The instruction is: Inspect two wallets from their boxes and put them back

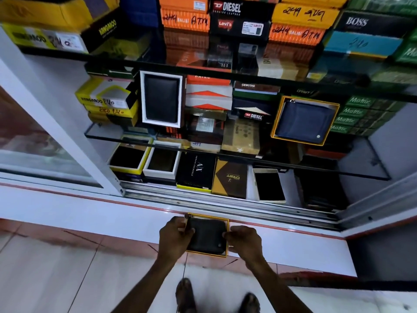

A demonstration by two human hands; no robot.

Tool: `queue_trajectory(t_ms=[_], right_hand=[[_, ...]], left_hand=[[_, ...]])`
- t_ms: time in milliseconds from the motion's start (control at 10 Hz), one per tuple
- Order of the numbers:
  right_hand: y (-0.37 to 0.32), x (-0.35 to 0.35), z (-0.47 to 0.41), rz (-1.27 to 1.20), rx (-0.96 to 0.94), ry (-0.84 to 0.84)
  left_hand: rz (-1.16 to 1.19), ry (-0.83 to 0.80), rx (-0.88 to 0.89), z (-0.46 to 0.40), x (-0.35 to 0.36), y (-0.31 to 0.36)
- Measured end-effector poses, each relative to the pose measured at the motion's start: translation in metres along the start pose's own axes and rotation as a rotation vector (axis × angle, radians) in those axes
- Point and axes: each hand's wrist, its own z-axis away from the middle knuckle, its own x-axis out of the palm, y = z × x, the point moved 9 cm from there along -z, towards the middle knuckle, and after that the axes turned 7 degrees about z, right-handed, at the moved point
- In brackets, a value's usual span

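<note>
Hands, left [174, 238] and right [244, 240], grip yellow-rimmed box [207, 254] holding black wallet [206, 237].

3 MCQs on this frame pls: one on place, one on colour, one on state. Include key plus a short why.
1. Where is the box held by both hands?
A. On the top shelf
B. In front of the cabinet, over the ledge
C. On the floor

2. What colour is the zip wallet displayed on the middle shelf?
A. Navy blue
B. Red
C. White

3. The held box is:
A. Lidded
B. Empty
C. Open, with a wallet inside

Key: B, the left hand and right hand hold the orange-rimmed box there; A, the blue zip wallet shows it; C, the black wallet lies exposed.
</note>
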Motion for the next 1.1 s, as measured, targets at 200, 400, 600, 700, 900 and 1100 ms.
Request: queue_trajectory(t_ms=[200, 400, 600, 700, 900, 1100], right_hand=[[-0.016, -0.011, 0.012, -0.11, -0.051, 0.012], [-0.096, -0.075, 0.051, -0.259, -0.295, 0.12], [-0.201, -0.139, 0.059, -0.379, -0.519, 0.237], [-0.241, -0.163, 0.042, -0.348, -0.575, 0.284], [-0.271, -0.172, -0.006, -0.173, -0.509, 0.289], [-0.27, -0.16, -0.032, -0.143, -0.489, 0.209]], left_hand=[[0.08, 0.049, -0.018, 0.01, -0.02, 0.021], [0.255, 0.162, 0.184, 0.032, -0.081, 0.11], [0.443, 0.193, 0.403, 0.016, -0.116, 0.218], [0.498, 0.134, 0.41, -0.016, -0.105, 0.253], [0.474, 0.041, 0.37, -0.076, -0.065, 0.287], [0.393, -0.005, 0.341, -0.095, -0.049, 0.283]])
